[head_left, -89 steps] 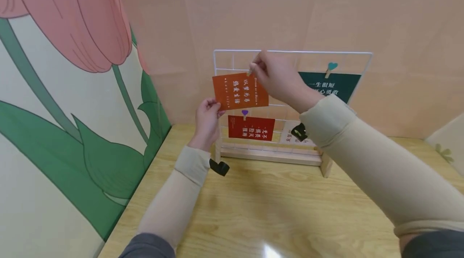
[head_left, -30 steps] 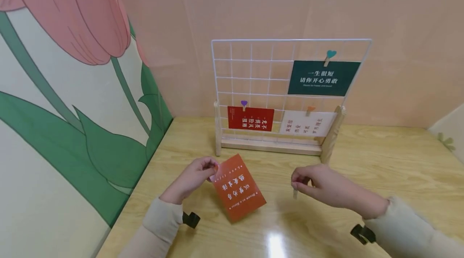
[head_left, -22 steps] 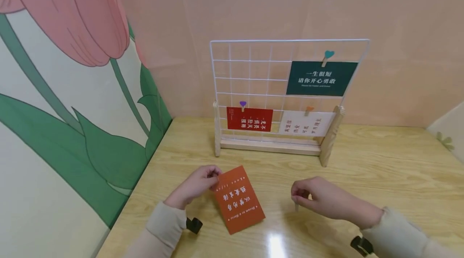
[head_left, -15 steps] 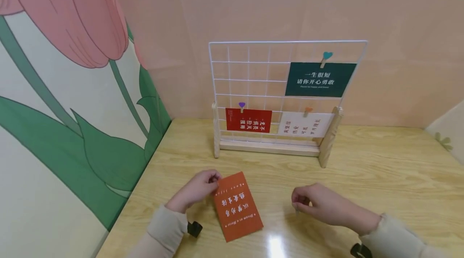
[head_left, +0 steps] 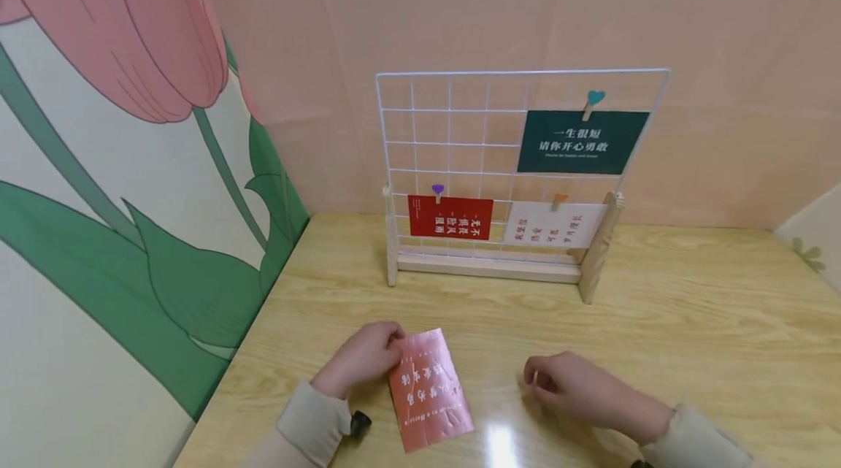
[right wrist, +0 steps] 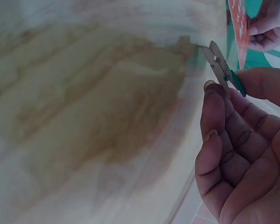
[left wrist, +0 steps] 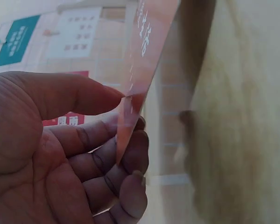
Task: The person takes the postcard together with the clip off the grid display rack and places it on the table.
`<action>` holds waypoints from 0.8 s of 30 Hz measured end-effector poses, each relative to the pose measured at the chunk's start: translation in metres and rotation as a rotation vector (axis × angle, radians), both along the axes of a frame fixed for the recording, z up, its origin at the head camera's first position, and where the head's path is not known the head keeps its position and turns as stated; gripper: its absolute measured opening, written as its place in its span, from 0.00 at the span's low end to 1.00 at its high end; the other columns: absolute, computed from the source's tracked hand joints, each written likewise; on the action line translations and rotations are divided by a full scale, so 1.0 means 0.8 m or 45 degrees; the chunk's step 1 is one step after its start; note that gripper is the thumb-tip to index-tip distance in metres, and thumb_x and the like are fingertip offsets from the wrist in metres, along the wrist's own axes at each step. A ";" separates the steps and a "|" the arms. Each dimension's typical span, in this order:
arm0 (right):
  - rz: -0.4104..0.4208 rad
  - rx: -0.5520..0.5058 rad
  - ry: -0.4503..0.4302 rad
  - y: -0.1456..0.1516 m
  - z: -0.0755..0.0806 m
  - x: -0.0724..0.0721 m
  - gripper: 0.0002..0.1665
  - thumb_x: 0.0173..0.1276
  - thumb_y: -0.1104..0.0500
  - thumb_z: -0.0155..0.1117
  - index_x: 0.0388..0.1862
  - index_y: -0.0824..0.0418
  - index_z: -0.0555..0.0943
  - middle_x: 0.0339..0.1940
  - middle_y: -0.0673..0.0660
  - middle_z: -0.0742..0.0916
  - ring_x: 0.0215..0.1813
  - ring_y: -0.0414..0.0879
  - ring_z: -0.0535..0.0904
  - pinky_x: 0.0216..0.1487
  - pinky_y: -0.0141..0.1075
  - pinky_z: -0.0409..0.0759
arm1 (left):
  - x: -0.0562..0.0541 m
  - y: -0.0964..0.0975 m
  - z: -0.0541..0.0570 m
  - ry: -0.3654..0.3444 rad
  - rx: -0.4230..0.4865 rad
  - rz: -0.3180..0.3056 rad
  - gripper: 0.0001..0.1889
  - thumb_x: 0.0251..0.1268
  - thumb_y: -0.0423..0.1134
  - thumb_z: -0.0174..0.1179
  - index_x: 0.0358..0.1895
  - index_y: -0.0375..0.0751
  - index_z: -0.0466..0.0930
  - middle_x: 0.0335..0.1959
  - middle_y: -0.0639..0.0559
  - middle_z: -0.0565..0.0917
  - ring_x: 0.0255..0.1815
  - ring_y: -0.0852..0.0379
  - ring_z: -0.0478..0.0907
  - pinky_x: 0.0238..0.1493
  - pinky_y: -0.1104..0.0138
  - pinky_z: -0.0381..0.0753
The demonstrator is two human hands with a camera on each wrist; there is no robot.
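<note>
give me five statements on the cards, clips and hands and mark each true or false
1. The left hand pinches an orange-red rectangular card. True.
2. A dark green rectangular card hangs on the white wire grid, above a white rectangular card. True.
3. The orange-red card is clipped to the grid. False: the left hand holds it, nearer the person than the grid.
4. The right hand pinches a small wooden clip with a green part. True.
5. The white card's clip is purple. False: it is orange; the purple heart clip holds the bright red rectangular card.
</note>
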State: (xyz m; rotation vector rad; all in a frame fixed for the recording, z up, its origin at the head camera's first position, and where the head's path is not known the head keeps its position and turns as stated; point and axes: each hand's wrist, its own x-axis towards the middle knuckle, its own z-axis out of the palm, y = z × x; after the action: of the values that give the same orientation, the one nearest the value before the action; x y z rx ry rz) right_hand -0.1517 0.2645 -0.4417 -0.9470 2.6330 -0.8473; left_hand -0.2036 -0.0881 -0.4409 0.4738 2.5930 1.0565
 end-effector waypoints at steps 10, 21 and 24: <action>-0.033 0.010 0.045 -0.007 -0.014 0.003 0.03 0.71 0.61 0.69 0.38 0.56 0.82 0.25 0.36 0.79 0.25 0.29 0.71 0.26 0.30 0.75 | -0.001 0.004 -0.009 0.055 -0.221 0.022 0.12 0.65 0.36 0.66 0.49 0.36 0.86 0.39 0.51 0.83 0.38 0.55 0.78 0.46 0.53 0.81; -0.070 0.039 0.128 -0.006 -0.021 0.005 0.04 0.70 0.61 0.69 0.38 0.55 0.81 0.25 0.36 0.76 0.26 0.29 0.68 0.25 0.31 0.72 | 0.002 0.008 -0.006 0.112 -0.353 0.023 0.15 0.65 0.42 0.70 0.51 0.37 0.86 0.40 0.51 0.81 0.41 0.53 0.78 0.45 0.53 0.81; -0.079 0.048 0.149 -0.006 -0.022 0.005 0.04 0.70 0.60 0.69 0.38 0.55 0.81 0.25 0.36 0.75 0.26 0.30 0.68 0.25 0.31 0.72 | 0.002 0.007 -0.005 0.074 -0.354 0.039 0.17 0.66 0.43 0.70 0.52 0.38 0.85 0.39 0.52 0.81 0.39 0.54 0.78 0.45 0.53 0.81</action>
State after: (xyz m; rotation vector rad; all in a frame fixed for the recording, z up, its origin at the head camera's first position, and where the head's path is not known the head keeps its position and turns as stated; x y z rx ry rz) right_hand -0.1476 0.2596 -0.4593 -0.9375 2.7805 -0.7755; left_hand -0.2017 -0.0821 -0.4446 0.4022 2.7493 0.6833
